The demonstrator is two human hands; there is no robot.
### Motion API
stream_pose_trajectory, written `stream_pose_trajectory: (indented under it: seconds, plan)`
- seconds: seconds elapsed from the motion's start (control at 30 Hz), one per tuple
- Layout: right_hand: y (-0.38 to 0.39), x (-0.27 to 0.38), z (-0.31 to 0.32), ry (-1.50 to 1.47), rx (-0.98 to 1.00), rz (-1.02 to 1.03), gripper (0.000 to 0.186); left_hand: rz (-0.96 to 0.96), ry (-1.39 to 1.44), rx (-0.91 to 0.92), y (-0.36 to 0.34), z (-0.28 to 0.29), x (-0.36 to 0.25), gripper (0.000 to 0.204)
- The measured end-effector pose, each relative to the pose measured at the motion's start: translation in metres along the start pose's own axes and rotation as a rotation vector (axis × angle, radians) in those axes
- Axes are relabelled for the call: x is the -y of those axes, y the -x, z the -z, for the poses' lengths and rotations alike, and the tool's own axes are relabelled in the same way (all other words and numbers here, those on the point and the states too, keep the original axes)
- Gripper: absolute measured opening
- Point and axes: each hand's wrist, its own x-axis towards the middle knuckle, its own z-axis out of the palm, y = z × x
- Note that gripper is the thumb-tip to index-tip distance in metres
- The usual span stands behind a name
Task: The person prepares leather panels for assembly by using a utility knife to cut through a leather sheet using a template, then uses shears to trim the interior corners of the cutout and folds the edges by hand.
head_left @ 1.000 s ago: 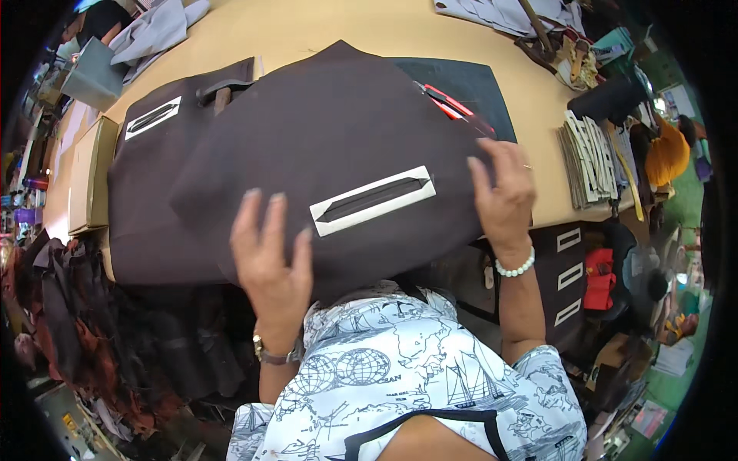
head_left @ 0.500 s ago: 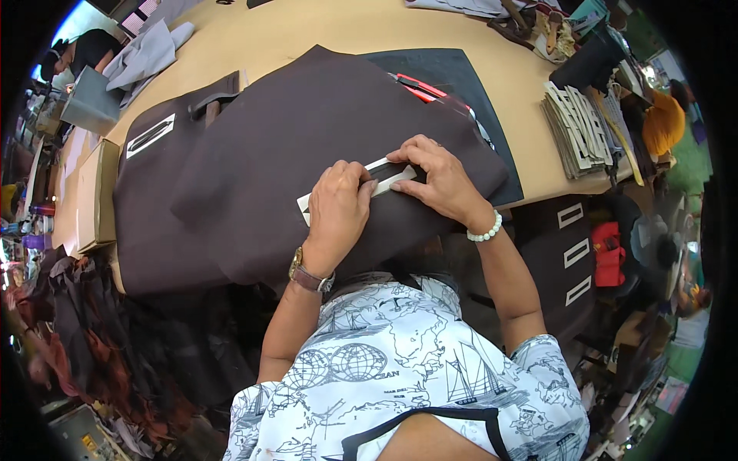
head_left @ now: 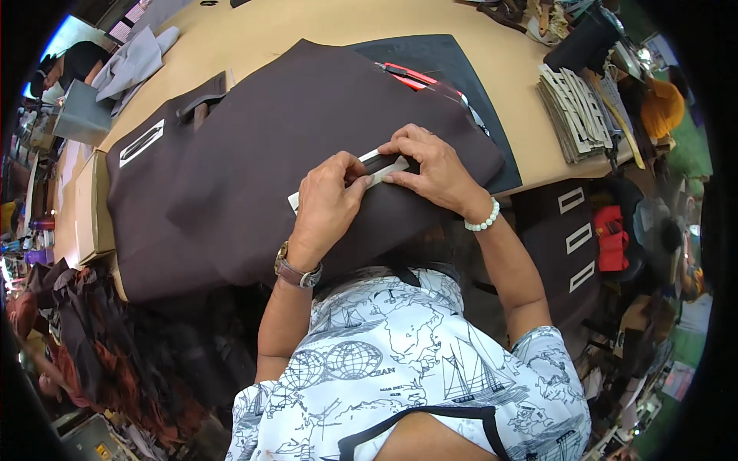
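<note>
A large dark brown sheet (head_left: 261,131) lies across the table, with a white strip framing a dark slot (head_left: 294,202) near its middle. My left hand (head_left: 327,201) is closed, fingertips pinching the strip's near edge. My right hand (head_left: 429,170) has bent fingers gripping the strip's right part, which is partly hidden beneath them. At the left, a second brown piece (head_left: 138,192) carries a similar white-framed slot (head_left: 142,144). A hammer-like tool (head_left: 200,115) is partly covered behind the sheet. Red-handled tools (head_left: 409,77) lie partly under its far edge on a dark mat (head_left: 480,115).
A cardboard box (head_left: 94,203) and grey container (head_left: 81,115) stand left; stacked cream templates (head_left: 573,111) sit right. Brown panels with white frames (head_left: 550,238) hang below the table. Dark scraps (head_left: 92,330) pile at lower left. Another person (head_left: 73,65) bends at upper left.
My hands, apart with spread fingers a second ago, have come together onto the white strip and closed on it. Over the last half second their grip has barely changed; the view has shifted slightly.
</note>
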Motion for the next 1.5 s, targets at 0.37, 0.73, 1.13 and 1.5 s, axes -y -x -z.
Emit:
stream_pose_trajectory:
  seconds: [0.37,0.73,1.13,1.5]
  plan:
    - [-0.005,-0.010,0.011,0.085,0.124,0.175,0.025,-0.071,0.027,-0.014,0.013,0.004,0.010,0.015]
    - [-0.019,-0.011,0.001,0.357,-0.057,0.133,0.044,-0.155,-0.002,-0.134,0.018,-0.001,0.013,0.013]
    - [-0.022,-0.011,-0.007,0.439,-0.043,0.119,0.065,0.033,-0.113,-0.173,0.067,0.044,0.033,0.011]
    - [-0.027,0.014,-0.035,0.415,0.003,0.180,0.063,0.021,-0.072,-0.281,0.074,0.040,0.041,0.015]
